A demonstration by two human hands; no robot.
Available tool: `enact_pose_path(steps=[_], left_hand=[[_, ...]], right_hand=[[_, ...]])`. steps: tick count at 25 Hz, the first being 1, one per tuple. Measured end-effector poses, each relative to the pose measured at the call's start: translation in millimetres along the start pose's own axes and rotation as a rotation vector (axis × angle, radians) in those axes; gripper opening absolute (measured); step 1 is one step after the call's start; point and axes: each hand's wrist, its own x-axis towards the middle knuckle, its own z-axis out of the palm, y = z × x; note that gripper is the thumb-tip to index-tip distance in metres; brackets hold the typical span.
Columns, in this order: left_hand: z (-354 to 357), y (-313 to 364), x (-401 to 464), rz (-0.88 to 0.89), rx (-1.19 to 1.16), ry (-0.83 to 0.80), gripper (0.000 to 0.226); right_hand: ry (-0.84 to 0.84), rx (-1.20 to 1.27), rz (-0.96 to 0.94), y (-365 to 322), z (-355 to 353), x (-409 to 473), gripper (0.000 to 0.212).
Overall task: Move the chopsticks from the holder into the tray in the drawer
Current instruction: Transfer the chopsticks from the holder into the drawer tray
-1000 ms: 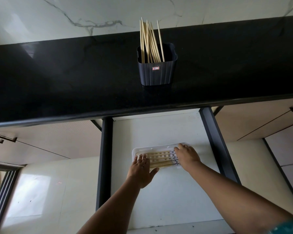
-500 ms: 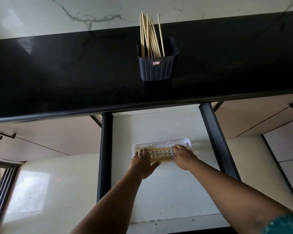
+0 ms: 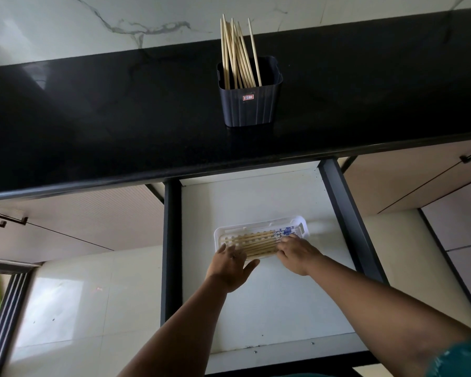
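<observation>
A person is leaning over an open drawer (image 3: 269, 300) beneath a black table (image 3: 106, 112), both bare arms reaching down to a white tray (image 3: 301, 223) that is lying crosswise on the drawer's pale floor. A row of chopsticks (image 3: 259, 242) is lying flat in the tray, side by side, their blue-patterned ends pointing toward the right wall of the drawer. The left hand (image 3: 230, 263) is resting at the tray's left near corner, fingers spread and fairly straight, fingertips lying over the rim and the plain ends of the sticks, thumb out to the right along the tray's front edge. The right hand (image 3: 297, 253) is covering the near right part of the row, knuckles up and fingers bent down onto the sticks beside the patterned ends; whether it is pinching any of them cannot be told, since the fingertips are hidden under the hand. Up on the table, well apart from the tray, a dark ribbed holder (image 3: 248, 104) is standing upright with a small red label on its front, and a bunch of plain chopsticks (image 3: 235, 53) is standing in it, leaning against one another and poking above the rim in front of a marble-veined wall (image 3: 93, 20).
</observation>
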Motion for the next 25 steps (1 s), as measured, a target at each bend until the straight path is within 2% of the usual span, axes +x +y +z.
enact_pose_path(steps=[2,4,6,8,12,15,22,25], left_hand=[[-1,-3,1,-0.037,0.051,-0.085,0.077],[1,-5,1,-0.064,0.033,-0.067,0.088],[1,-5,4,-0.075,0.032,-0.028,0.083],[-1,-4,9,-0.072,-0.005,-0.026,0.078],[-1,-4,26,-0.073,0.021,-0.264,0.08],[0,-2,29,-0.077,0.004,-0.326,0.079],[0,-3,22,-0.082,0.0,-0.232,0.074],[-18,-2,16,-0.053,-0.034,-0.141,0.067]], right_hand=[[-0.002,0.012,0.019,-1,1,-2,0.037],[0.029,0.009,0.027,-2,3,-4,0.036],[0.109,0.026,0.035,-2,1,-2,0.036],[0.102,0.047,0.048,-2,-5,4,0.046],[-0.02,-0.013,0.084,-1,-7,13,0.057],[-0.002,-0.003,0.093,2,1,13,0.053],[0.031,0.082,0.106,-4,2,4,0.051],[0.188,0.056,0.08,-14,-8,-2,0.038]])
